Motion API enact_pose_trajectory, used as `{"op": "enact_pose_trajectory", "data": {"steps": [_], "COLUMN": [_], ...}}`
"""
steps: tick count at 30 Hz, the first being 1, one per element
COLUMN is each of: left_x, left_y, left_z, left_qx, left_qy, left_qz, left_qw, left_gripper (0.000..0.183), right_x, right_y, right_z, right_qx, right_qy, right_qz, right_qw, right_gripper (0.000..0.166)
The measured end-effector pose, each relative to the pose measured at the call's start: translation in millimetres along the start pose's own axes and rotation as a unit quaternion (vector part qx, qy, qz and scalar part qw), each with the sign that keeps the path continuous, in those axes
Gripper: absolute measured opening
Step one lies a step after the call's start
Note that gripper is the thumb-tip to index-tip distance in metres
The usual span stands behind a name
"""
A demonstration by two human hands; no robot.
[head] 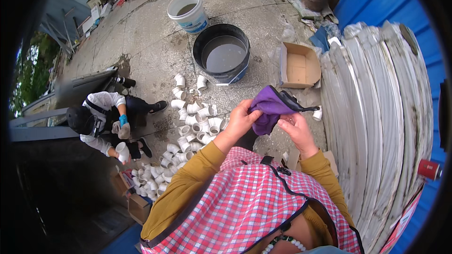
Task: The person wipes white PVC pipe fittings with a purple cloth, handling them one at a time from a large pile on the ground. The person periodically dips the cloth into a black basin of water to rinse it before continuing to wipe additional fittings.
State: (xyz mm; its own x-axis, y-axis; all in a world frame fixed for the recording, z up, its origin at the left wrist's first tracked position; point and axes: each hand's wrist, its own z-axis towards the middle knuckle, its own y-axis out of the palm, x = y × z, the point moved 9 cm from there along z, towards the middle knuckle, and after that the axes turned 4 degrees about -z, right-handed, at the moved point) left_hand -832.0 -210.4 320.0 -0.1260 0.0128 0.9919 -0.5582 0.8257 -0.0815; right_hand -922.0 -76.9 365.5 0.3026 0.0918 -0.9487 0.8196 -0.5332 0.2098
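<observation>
Between my two hands, in front of my red checked apron (240, 197), is a bunched purple cloth (265, 109) with black edging. My left hand (242, 118) pinches its left side between thumb and fingers. On the lower right, my right hand (298, 132) holds the cloth near its black edge, with some fingertips hidden behind the fabric. A heap of white plastic pipe elbows (197, 120) lies on the ground to the left of my hands. Beyond them stands a black bucket (220, 77) of murky grey water.
A co-worker (102, 113) sits at left, holding a white pipe fitting (123, 151) and a grey rag. A white bucket (190, 21) stands behind the black one. An open cardboard box (300, 64) lies ahead right. Stacked pale panels (374, 123) line the right side by a blue wall.
</observation>
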Motion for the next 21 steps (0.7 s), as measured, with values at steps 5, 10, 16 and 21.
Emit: {"op": "enact_pose_trajectory", "data": {"steps": [5, 10, 16, 21], "left_x": [-35.7, -68.9, -132.9, -220.2], "left_y": [-90.8, -183.3, -265.7, -288.2], "left_z": [82.9, 152.8, 193.9, 224.5], "left_qx": [0.128, 0.194, 0.247, 0.272], "left_qy": [-0.112, -0.108, -0.159, -0.211], "left_qz": [-0.148, 0.073, 0.119, 0.030], "left_qw": [0.974, 0.972, 0.948, 0.939], "left_gripper": [0.024, 0.050, 0.048, 0.044], "right_x": [3.3, 10.3, 13.5, 111.3], "right_y": [23.6, 48.1, 40.6, 2.4], "right_z": [130.4, 258.9, 422.3, 592.6], "right_qx": [-0.043, -0.105, -0.132, -0.065], "right_qy": [0.037, -0.011, -0.244, 0.026], "right_qz": [-0.062, -0.351, -0.708, -0.429], "right_qw": [0.996, 0.930, 0.650, 0.901], "right_gripper": [0.058, 0.064, 0.044, 0.036]}}
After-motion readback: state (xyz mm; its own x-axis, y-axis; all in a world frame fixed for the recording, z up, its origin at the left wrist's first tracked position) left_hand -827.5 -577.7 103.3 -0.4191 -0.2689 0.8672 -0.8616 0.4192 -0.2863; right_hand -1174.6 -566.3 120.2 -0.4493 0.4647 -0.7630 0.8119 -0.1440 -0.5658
